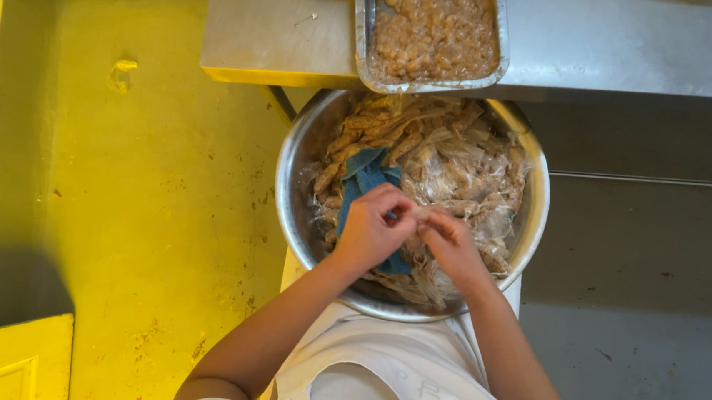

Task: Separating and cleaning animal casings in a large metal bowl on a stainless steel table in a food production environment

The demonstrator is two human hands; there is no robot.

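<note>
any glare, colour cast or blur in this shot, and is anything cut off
Head view: a strong yellow cast on the floor; soft glare on the steel bowl rim and on the plastic wraps inside; the left hand and right hand look slightly soft; the tray of brown pieces is cut off at the top edge.

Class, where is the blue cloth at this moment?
In the head view, the blue cloth lies inside the round metal bowl, left of centre, partly under the left hand.
</note>
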